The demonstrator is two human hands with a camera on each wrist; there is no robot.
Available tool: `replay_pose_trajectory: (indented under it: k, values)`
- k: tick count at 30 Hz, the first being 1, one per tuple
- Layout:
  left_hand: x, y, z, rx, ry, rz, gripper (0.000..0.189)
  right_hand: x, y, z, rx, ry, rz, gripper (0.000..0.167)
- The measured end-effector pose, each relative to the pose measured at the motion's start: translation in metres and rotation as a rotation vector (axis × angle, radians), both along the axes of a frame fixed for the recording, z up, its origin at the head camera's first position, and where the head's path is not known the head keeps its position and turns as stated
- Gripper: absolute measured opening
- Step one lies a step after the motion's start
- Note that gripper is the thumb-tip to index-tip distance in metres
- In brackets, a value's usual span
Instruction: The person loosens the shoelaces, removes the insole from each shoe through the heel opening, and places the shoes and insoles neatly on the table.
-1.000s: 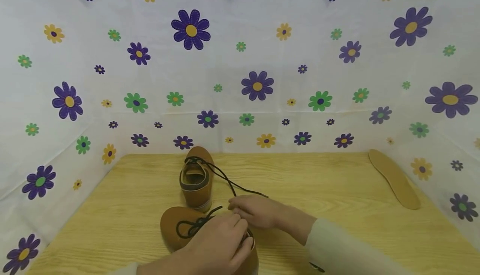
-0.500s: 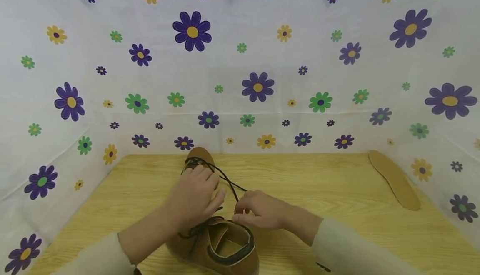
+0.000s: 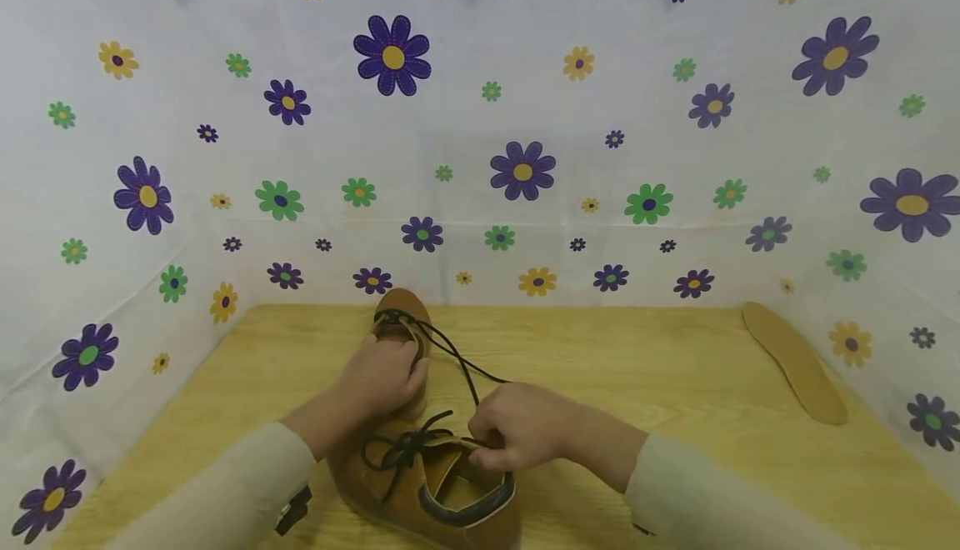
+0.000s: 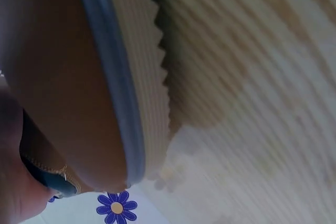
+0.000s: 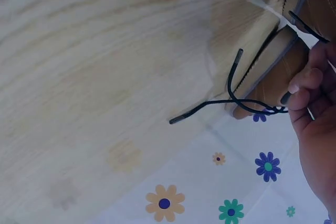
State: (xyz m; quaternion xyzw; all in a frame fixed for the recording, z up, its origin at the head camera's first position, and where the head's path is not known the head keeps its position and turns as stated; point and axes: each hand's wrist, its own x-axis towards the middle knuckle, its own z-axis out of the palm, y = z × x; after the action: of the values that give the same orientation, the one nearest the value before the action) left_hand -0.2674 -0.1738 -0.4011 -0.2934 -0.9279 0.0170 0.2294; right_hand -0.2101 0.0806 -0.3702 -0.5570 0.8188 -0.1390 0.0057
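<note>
Two brown leather shoes with black laces stand on a wooden tabletop. The near shoe (image 3: 367, 483) has a tied bow and a dark padded collar. My right hand (image 3: 521, 425) bends its fingers at that collar's right side. A dark bit shows between its fingertips in the right wrist view; I cannot tell whether it is lace or collar edge. Farther back, the other shoe (image 3: 401, 304) points away, its crossed loose laces (image 3: 456, 350) trailing right. My left hand (image 3: 386, 379) grips its heel collar, hiding most of the opening. The near shoe's sole (image 4: 142, 77) fills the left wrist view.
A tan insole (image 3: 795, 362) lies at the tabletop's right side. White flowered cloth (image 3: 450, 125) stands around the back and both sides of the wooden tabletop (image 3: 637, 350).
My left hand has left the near shoe, moved back and taken hold of the far shoe at its heel. The right hand has stayed beside the near shoe's collar and shifted slightly right.
</note>
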Motion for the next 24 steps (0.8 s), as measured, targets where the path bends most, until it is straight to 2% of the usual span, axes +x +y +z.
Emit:
replay_pose_trajectory:
  k: [7, 9, 16, 20, 24]
  values:
    - [-0.002, 0.000, 0.007, 0.033, -0.176, 0.014, 0.034, 0.002, 0.001, 0.009, 0.094, 0.028, -0.037, 0.029]
    - [-0.003, 0.000, 0.007, 0.042, -0.197, 0.019, 0.035, 0.002, 0.002, 0.010, 0.109, 0.044, -0.036, 0.029]
    - [-0.003, -0.008, 0.006, 0.060, -0.106, -0.026, 0.036, 0.003, 0.010, 0.016, 0.155, 0.094, -0.025, 0.025]
    - [-0.002, -0.018, 0.006, 0.081, -0.112, -0.026, 0.040, 0.003, 0.017, 0.018, 0.173, 0.107, -0.029, 0.027]
    - [-0.005, -0.028, 0.003, 0.084, -0.111, 0.001, 0.038, 0.003, 0.026, 0.021, 0.196, 0.141, -0.048, 0.028]
